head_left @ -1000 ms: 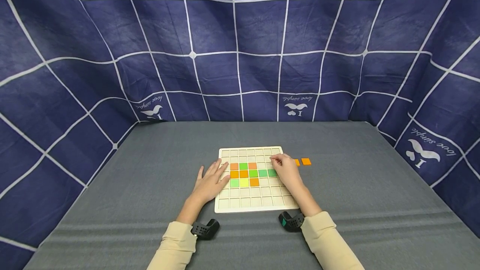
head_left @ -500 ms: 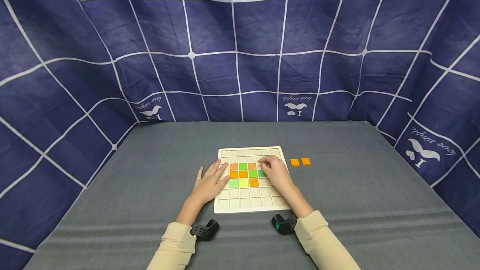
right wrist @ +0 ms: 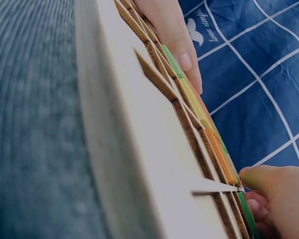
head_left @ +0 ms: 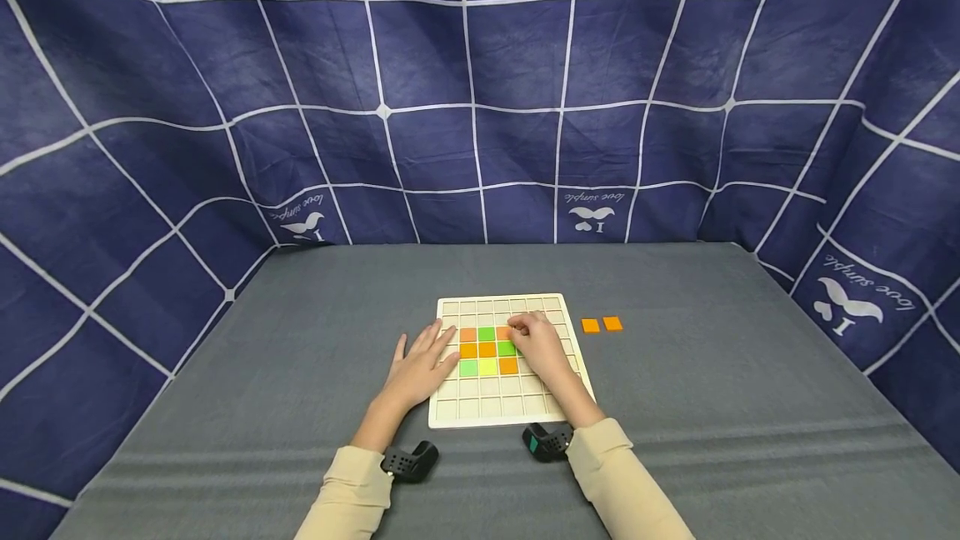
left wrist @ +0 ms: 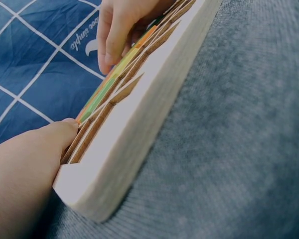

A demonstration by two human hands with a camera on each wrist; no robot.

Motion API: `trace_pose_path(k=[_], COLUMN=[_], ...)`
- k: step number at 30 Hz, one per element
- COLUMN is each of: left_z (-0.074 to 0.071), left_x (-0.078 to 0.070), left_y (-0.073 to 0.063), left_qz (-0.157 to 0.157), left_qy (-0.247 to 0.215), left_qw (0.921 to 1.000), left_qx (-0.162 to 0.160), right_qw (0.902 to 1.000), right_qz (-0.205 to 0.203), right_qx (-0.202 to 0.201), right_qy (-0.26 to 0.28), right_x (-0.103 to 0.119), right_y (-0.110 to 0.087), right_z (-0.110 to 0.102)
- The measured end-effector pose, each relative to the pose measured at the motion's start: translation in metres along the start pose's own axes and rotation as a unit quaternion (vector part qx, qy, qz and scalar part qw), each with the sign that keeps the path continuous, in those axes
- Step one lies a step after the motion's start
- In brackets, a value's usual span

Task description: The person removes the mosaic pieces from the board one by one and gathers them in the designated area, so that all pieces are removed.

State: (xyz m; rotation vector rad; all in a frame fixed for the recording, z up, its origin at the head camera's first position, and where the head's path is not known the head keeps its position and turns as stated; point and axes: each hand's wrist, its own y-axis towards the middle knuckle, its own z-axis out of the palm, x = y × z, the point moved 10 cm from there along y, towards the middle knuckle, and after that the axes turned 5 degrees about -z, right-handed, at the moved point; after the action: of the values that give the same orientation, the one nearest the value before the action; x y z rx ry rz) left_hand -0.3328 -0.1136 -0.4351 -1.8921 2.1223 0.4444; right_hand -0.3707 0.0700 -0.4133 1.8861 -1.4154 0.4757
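Observation:
A pale wooden grid board (head_left: 487, 407) lies on the table, with coloured square tiles in its left and middle cells. My left hand (head_left: 417, 369) rests with spread, straight fingers on the board's left side. My right hand (head_left: 538, 346) is over the board, thumb and fingertips drawn together at the salmon tile (head_left: 502, 332) in the upper tile row. The right wrist view shows the right thumb (right wrist: 261, 177) beside an orange tile (right wrist: 222, 157), its other fingers curled near a green tile (right wrist: 246, 214). I cannot tell whether the fingertips pinch a tile.
Two orange tiles, a nearer one (head_left: 590, 326) and one farther right (head_left: 612, 323), lie on the grey cloth to the right of the board. Grey cloth (head_left: 315, 307) covers the table. A dark blue checked curtain (head_left: 517, 140) hangs behind and at both sides.
The right hand has slid left across the board, from its right columns to the salmon tile. Both loose orange tiles are now uncovered. The left hand has stayed in place.

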Motion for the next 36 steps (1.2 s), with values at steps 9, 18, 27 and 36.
trace_pose_path(k=[9, 18, 27, 36], left_z=[-0.0002, -0.0003, 0.0005, 0.0001], left_x=[0.0008, 0.0007, 0.0004, 0.0003], left_y=[0.0002, 0.0017, 0.0009, 0.0006], left_qz=[0.001, 0.002, 0.006, 0.006], left_qy=[-0.003, 0.001, -0.001, -0.001], left_qw=[1.0000, 1.0000, 1.0000, 1.0000], left_qx=[-0.001, 0.002, -0.002, -0.002], right_qw=[0.9999, 0.9998, 0.9996, 0.9987], right_qz=[-0.006, -0.015, -0.009, 0.007], right_qx=[-0.002, -0.008, -0.011, 0.000], right_qy=[-0.009, -0.008, 0.025, 0.050], right_x=[0.0031, 0.0032, -0.0005, -0.0027], right_y=[-0.0015, -0.0015, -0.0019, -0.0032], right_z=[0.0005, 0.0010, 0.0012, 0.0032])
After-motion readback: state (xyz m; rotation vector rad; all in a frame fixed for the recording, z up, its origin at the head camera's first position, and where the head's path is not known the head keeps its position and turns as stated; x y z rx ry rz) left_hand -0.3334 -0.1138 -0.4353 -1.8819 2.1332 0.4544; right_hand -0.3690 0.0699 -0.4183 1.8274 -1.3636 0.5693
